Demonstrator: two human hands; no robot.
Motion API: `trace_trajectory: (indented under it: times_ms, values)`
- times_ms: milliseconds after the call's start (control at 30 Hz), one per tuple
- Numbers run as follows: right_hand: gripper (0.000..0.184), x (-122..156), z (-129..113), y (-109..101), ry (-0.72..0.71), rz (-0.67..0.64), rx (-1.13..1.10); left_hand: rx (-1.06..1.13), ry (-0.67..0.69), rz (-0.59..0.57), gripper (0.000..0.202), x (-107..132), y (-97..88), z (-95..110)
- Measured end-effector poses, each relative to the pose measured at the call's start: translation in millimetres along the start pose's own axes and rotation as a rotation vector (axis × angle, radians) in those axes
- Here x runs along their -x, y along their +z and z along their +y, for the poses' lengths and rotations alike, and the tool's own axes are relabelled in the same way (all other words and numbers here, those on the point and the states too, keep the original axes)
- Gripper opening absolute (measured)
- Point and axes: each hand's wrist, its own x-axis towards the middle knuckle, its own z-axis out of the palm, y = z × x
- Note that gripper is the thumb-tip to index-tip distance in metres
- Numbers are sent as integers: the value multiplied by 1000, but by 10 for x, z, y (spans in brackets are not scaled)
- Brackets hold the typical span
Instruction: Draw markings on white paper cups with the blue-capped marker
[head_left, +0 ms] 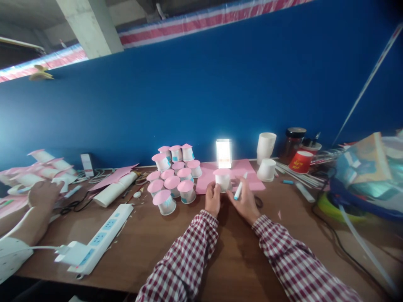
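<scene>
My left hand (213, 200) is closed on the left side of an upside-down white paper cup (223, 182) with a pink disc on top. My right hand (247, 205) grips a white marker (241, 187) with a blue end and sits close to the cup's right side. Whether its fingers also touch the cup I cannot tell. Beneath and behind the cup lies a pink paper sheet (253, 178). To the left stand several pink-topped cups (166, 203), some stacked on others. A bright, blurred rectangle (223, 154) stands behind the cup.
White cups (266, 170) and a red cup (301, 162) stand to the right, near a dark-lidded jar (294, 144). At left lie a power strip (105, 235) and a white roll (116, 188). A co-worker's hand (44, 193) is at the far left. A blue wall (201, 96) rises behind.
</scene>
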Motion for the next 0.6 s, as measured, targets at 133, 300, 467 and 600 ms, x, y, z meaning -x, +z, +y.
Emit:
trace_trajectory:
  times_ms: [133, 300, 467, 600]
  values:
    - [49, -6, 2, -4, 8, -2, -13, -32, 9, -53, 48, 24, -1, 91]
    - [52, 4, 25, 6, -7, -9, -6, -8, -6, -91, 51, 16, -24, 89]
    - [52, 32, 45, 32, -25, -30, -12, 1, -18, -78, 50, 9, -20, 46]
    - [49, 58, 58, 67, -59, -23, 4, 1, -44, -68, 48, -2, -18, 7]
